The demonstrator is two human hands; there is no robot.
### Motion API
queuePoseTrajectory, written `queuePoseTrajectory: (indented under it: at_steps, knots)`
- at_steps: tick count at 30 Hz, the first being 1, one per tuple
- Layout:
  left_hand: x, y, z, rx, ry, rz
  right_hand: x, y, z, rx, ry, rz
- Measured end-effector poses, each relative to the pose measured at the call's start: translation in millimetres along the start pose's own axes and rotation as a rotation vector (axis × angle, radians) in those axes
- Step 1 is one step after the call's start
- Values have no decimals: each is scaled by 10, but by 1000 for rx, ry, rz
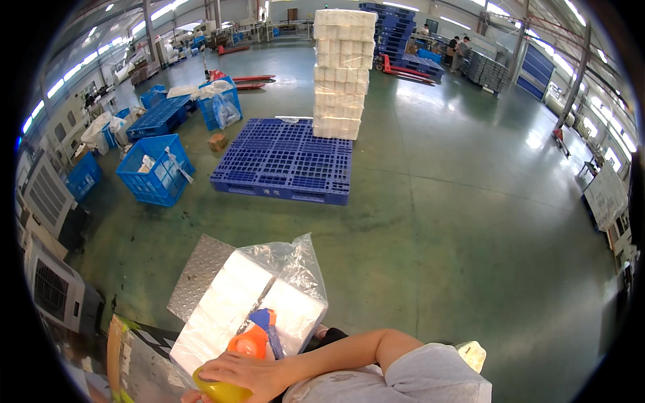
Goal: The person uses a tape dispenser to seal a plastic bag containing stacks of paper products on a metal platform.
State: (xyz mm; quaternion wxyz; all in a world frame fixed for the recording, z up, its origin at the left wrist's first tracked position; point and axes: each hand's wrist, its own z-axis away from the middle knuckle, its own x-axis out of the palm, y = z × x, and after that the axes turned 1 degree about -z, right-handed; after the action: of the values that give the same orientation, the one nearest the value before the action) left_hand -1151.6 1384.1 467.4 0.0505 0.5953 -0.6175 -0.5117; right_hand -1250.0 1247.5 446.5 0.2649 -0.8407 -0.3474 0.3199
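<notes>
Curled over a yellow roll, which looks like packing tape, is my right hand. Against the roll sits what appears to be a tape dispenser, with a round orange body and a blue end. It lies over white paper-like packs inside a clear plastic bag, whose loose end stands up at the far side. Of my left hand, only some fingers show beside the roll at the lower edge. Their grip is hidden.
Under the packs is a checkered metal plate. Ahead are a blue pallet and a tall stack of wrapped white packs. Blue crates stand left. Red pallet jacks and people are farther off.
</notes>
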Motion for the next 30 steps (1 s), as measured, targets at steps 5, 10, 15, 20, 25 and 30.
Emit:
queuePoseTrajectory:
  at_steps: [5,10,15,20,25,30]
  knots:
    - [-47,-44,-42,-101,-88,33,282,266,194,77,-30,92]
    - [-51,-260,-40,-205,-154,225,254,216,200,229,-150,106]
    - [-82,-362,-9,-203,-296,189,146,-52,61,494,-358,142]
    - [-134,-305,38,-312,-379,287,253,-3,156,467,-418,207]
    - [-146,-330,36,-256,-461,171,395,96,260,424,-348,230]
    - [-226,-364,-70,-679,-607,962,352,169,348,317,-459,305]
